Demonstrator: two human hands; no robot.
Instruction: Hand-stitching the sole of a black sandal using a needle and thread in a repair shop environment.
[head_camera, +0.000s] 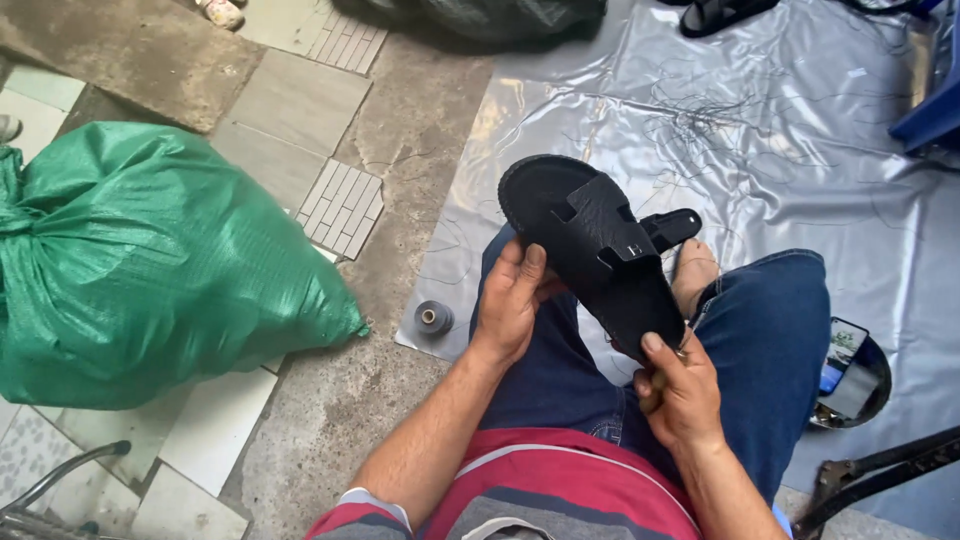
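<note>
A black sandal (590, 245) with a wide cut-out upper and a loose side strap is held above my lap, toe end pointing away from me. My left hand (512, 298) steadies its left edge, thumb pressed against the sole. My right hand (678, 388) grips the heel end from below, thumb on the sole's rim. I sit with legs in blue jeans (760, 350), and a bare foot (693, 268) shows just beyond the sandal.
A large green woven sack (150, 260) lies at the left on the tiled floor. A grey thread spool (433, 318) stands on the edge of a silvery plastic sheet (800, 120) strewn with thread scraps. A bowl holding a phone (850, 375) sits at right; another black sandal (720, 14) lies far off.
</note>
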